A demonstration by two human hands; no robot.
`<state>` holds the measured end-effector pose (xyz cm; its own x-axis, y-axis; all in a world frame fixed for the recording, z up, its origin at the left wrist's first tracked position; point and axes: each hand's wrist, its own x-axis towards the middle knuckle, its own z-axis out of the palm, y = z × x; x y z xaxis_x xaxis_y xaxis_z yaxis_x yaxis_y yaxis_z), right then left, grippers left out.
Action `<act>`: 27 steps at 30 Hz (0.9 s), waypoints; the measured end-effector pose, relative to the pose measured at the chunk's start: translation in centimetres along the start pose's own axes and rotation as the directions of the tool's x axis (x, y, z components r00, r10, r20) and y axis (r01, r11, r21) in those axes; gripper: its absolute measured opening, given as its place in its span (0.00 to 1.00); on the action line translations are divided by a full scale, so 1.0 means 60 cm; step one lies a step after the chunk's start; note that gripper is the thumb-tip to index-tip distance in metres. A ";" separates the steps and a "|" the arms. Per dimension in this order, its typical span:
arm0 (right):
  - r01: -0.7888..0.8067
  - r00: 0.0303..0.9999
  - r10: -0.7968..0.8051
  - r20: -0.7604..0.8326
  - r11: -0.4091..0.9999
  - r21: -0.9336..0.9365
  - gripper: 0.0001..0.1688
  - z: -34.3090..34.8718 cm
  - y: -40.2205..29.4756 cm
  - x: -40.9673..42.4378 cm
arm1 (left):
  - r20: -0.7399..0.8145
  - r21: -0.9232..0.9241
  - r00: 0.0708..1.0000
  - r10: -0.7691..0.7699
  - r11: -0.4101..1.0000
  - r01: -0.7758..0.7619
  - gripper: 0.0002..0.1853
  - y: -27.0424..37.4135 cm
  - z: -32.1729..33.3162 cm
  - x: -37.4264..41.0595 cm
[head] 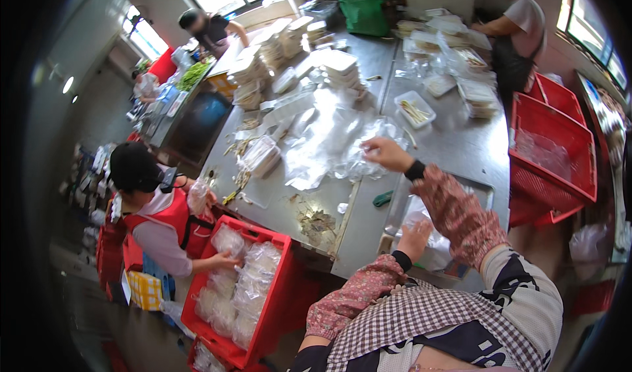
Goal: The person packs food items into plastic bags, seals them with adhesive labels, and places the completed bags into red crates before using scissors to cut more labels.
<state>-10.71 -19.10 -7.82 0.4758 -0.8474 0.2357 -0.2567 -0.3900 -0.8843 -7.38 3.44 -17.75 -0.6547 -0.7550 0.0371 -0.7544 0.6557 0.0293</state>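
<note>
My right hand [386, 153] reaches over the metal table, its fingers at the edge of a heap of clear plastic bags [335, 140]; whether it grips one cannot be told. Near the table's front edge, my left hand [415, 238] rests by white plastic bags [429, 219] lying in a metal tray [481, 187]; its fingertips are partly lost against them. A dark green-handled tool [383, 198] lies left of that tray. Beyond my right hand stands an open plastic box [414, 109] with pale stalks in it. Left of the bag heap is a stack of lidded plastic boxes [260, 155].
A co-worker in a red vest [163, 214] handles wrapped bundles over a red crate [256, 342] at the left. Stacked boxes [340, 68] and a green bag [364, 14] stand farther back. Red crates [553, 184] are at the right. Two more people work beyond the table.
</note>
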 end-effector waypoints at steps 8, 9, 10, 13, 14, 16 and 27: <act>-0.391 0.919 0.248 -0.305 0.665 -0.637 0.51 -0.047 0.079 -0.436 | -0.029 0.018 0.998 0.061 0.998 -0.060 0.24 0.001 -0.013 0.009; -0.358 0.933 0.236 -0.271 0.685 -0.634 0.51 -0.042 0.084 -0.452 | -0.062 0.000 0.997 0.043 0.999 -0.043 0.24 0.000 -0.006 0.005; -0.346 0.938 0.229 -0.261 0.693 -0.633 0.51 -0.042 0.076 -0.463 | -0.101 -0.025 0.994 0.050 0.998 -0.052 0.24 -0.001 0.009 0.009; -0.379 0.924 0.293 -0.246 0.619 -0.688 0.55 -0.039 0.030 -0.437 | 0.017 -0.146 0.999 -0.028 0.989 0.030 0.24 -0.021 0.044 0.003; -0.403 0.914 0.256 -0.314 0.654 -0.640 0.57 -0.042 0.047 -0.430 | -0.114 -0.196 0.990 0.079 0.975 -0.100 0.28 -0.012 -0.012 0.006; -0.445 0.896 0.336 -0.291 0.673 -0.591 0.65 -0.029 0.120 -0.419 | -0.220 -0.231 0.975 0.026 0.970 -0.078 0.33 -0.013 0.004 0.002; -0.497 0.868 0.327 -0.374 0.595 -0.632 0.34 0.045 0.009 -0.541 | -0.093 -0.269 0.979 0.180 0.942 -0.199 0.27 -0.023 -0.016 0.001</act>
<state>-24.02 9.15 -17.04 0.0138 -0.9977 0.0662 -0.9207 -0.0386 -0.3885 -6.31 2.51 -16.84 -0.7725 -0.6205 0.1345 -0.5683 0.7702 0.2894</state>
